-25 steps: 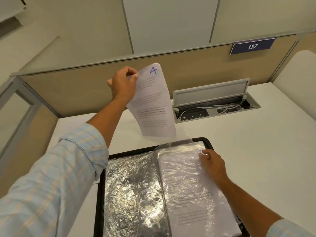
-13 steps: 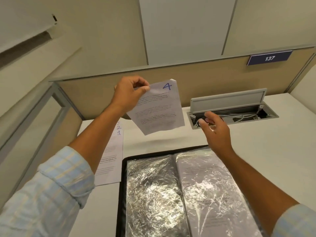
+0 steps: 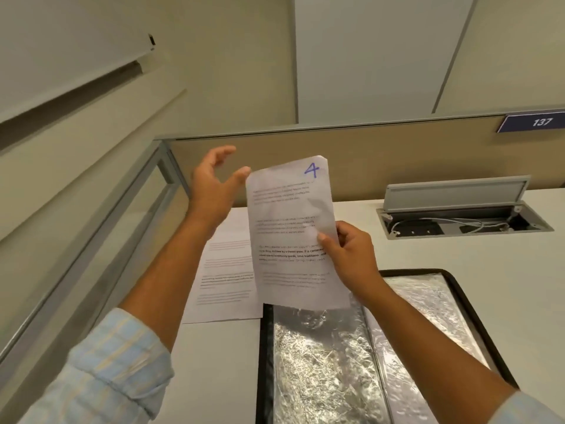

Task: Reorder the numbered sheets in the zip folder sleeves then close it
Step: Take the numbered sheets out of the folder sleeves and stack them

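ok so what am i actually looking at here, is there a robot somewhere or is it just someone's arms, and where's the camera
No robot here: these are a person's two bare arms, seen from a wide-angle camera worn on their head, looking forward and down. The right hand pinches a printed sheet marked 4 by its right edge, holding it up above the desk. The left hand is open, fingers spread, beside the sheet's upper left corner. On the desk lies an open zip folder with crinkly clear sleeves, and to its left more printed sheets. Behind sit an open cable hatch and a sign reading 137.
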